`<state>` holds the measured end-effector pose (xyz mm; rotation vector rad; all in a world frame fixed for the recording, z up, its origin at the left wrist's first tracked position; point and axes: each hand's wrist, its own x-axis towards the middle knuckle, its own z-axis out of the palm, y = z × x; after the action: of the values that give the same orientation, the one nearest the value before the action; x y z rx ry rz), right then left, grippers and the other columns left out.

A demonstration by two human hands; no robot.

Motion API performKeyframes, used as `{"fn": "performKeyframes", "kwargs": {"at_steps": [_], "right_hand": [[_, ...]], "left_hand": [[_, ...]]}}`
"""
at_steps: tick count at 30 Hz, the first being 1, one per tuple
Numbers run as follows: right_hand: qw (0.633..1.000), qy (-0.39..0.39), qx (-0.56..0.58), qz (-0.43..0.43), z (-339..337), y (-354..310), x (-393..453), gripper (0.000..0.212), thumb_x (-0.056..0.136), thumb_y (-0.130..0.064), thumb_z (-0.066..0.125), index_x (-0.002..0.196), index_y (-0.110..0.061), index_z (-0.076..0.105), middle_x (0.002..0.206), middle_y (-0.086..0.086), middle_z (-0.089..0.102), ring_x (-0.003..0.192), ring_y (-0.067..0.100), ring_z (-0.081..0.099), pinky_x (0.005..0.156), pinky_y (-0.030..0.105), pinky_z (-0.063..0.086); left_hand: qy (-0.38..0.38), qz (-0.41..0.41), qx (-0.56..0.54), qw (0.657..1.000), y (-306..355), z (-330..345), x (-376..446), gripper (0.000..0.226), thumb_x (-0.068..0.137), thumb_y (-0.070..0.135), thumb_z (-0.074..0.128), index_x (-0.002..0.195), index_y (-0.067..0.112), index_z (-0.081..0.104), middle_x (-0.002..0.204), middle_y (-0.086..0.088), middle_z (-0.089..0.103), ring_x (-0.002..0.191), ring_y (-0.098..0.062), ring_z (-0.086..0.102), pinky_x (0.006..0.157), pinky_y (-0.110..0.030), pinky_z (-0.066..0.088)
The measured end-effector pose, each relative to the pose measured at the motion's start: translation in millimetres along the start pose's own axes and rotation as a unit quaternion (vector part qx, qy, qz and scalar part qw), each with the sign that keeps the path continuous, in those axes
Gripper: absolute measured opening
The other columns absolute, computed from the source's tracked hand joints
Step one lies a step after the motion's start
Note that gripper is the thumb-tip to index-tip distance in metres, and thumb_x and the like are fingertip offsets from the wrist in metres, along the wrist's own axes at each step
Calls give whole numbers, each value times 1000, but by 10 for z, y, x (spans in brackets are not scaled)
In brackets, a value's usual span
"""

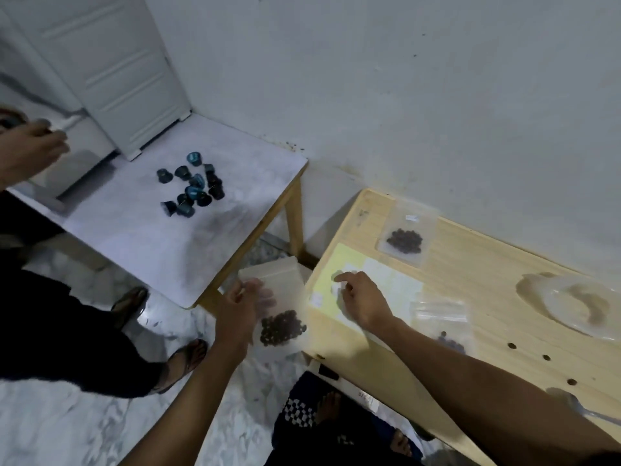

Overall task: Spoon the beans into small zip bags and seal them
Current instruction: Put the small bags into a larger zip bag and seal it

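Left hand [243, 302]: fingers curled on the side of a small clear zip bag [279, 307], holding it in the air beyond the near corner of the wooden table [487, 297]. Bag: translucent, upright, slightly blurred; a cluster of dark round beans [283, 327] fills its lower part; upper part empty; whether the zip strip is closed cannot be told. Forearm reaches in from below, wrist straight, thumb side up.

Right hand [361, 299]: just to the right of the held bag, palm down on the table, fingers loosely bent, index finger extended onto a pale yellow sheet [349, 260] with small white labels; it grips nothing visible. Forearm lies diagonally across the tabletop.

Beyond the right hand, towards the wall: a second flat bag with beans [405, 240], lying on the table. Right of the wrist: a third bag [443, 326], few beans, partly hidden by the forearm. Further right: clear plastic dish [578, 306]. Near the elbow: spoon [578, 406], mostly blurred.

Beyond the left hand: white-topped table [141, 230] bearing dark blue capsules [191, 188]. Another person's hand [32, 151] at far left.
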<state>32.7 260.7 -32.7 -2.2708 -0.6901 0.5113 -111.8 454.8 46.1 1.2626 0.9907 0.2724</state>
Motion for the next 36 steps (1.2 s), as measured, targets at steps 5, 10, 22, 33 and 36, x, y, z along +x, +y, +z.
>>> {"fn": "performKeyframes", "kwargs": {"at_steps": [5, 10, 22, 33, 36], "right_hand": [[979, -61, -188, -46, 18, -81, 182, 33, 98, -25, 41, 122, -30, 63, 108, 3, 50, 97, 23, 55, 78, 35, 52], [969, -111, -212, -64, -132, -186, 212, 16, 96, -18, 45, 98, -20, 60, 101, -1, 49, 91, 19, 51, 73, 37, 51], [943, 53, 284, 164, -585, -152, -259, 13, 96, -3, 52, 90, -10, 62, 74, 0, 57, 70, 21, 60, 69, 30, 50], [962, 159, 200, 96, -1226, -245, -668, 18, 87, -12, 69, 84, -29, 69, 76, -1, 66, 70, 16, 62, 72, 30, 52], [958, 187, 182, 118, -1312, -232, -711, 13, 87, -14, 71, 84, -27, 71, 77, 0, 70, 70, 16, 64, 70, 25, 50]], "left_hand": [[26, 7, 12, 1000, -41, -204, -32, 14, 102, 15, 50, 102, 9, 61, 89, -13, 71, 71, -23, 71, 68, -35, 52], [21, -3, 21, 1000, -45, -194, -60, 16, 101, 21, 53, 103, 10, 64, 90, -11, 74, 76, -25, 72, 76, -41, 55], [-52, 50, 141, 987, 35, 510, -87, 24, 103, 25, 47, 91, 8, 61, 77, 1, 66, 56, 4, 61, 56, -17, 48], [-171, 69, 172, 968, 112, 1626, -360, 43, 102, 37, 46, 140, 16, 50, 134, 4, 55, 116, -19, 57, 84, -20, 41], [-206, 84, 158, 962, 162, 1839, -485, 46, 103, 36, 46, 144, 15, 46, 135, 9, 50, 114, -9, 49, 87, -22, 36]]}}
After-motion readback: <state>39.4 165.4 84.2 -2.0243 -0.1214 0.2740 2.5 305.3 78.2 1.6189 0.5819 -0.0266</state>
